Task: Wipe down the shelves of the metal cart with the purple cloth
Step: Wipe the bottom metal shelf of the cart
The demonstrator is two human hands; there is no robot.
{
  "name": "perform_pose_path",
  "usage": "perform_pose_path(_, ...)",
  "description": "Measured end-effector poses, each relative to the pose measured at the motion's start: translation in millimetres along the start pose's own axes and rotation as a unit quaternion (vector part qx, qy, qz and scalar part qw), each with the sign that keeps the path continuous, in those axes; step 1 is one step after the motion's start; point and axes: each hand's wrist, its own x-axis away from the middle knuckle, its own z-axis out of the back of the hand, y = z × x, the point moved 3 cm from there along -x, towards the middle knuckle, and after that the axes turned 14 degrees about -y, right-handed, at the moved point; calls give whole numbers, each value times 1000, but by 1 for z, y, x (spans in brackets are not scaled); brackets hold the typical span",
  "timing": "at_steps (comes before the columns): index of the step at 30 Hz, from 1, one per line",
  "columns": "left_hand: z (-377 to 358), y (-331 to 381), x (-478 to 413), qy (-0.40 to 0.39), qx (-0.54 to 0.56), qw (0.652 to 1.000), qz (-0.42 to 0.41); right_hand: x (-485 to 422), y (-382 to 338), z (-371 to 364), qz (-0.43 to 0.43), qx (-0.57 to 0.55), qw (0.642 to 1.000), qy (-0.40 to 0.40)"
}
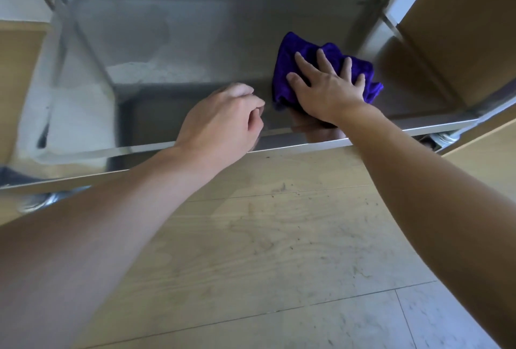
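The right hand point(326, 88) is pressing flat, fingers spread, on the bunched purple cloth point(287, 47), which is lying on the right part of the metal cart's low shelf point(195, 41). The spread is likely giving broad wiping pressure. The left hand point(223, 119) is resting loosely curled, holding nothing, by the front rim, probably for balance.

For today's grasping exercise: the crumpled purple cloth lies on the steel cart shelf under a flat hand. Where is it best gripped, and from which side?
Probably from above: the crumpled purple cloth lies bunched on the steel cart shelf, so only its top is free. The right hand presses flat on its middle; curling those fingers would gather the raised folds there.
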Motion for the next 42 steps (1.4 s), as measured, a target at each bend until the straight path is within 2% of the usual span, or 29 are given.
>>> perform_pose_path(7,26,-57,40,28,-39,997,57,-10,-92,-10,66,13,998,-4)
perform_pose_path(13,20,-60,43,41,-61,996,47,-24,-164,-16,201,69,977,-9)
perform_pose_path(16,18,-62,43,39,-60,996,54,-53,-156,-1,175,73,982,-16)
perform_pose_path(20,15,-63,39,7,-46,998,50,-77,-109,12,64,40,997,24)
perform_pose_path(23,13,-62,38,-9,-41,998,51,-81,-95,17,-6,10,1000,-3)
perform_pose_path(25,12,-62,39,-10,-40,998,53,-82,-113,17,-10,7,1000,-17)
perform_pose_path(28,13,-62,39,-3,-32,998,57,-79,-163,9,84,51,995,-29)
perform_pose_path(30,15,-63,38,7,-27,998,56,-68,-198,-3,180,107,977,-41)
perform_pose_path(32,17,-64,38,23,-15,998,52,-57,-213,-11,225,113,967,-45)
perform_pose_path(36,21,-64,41,45,16,997,53,-51,-184,-11,227,104,968,-28)
perform_pose_path(42,18,-61,37,51,4,997,56,0,-69,-6,135,62,989,-17)
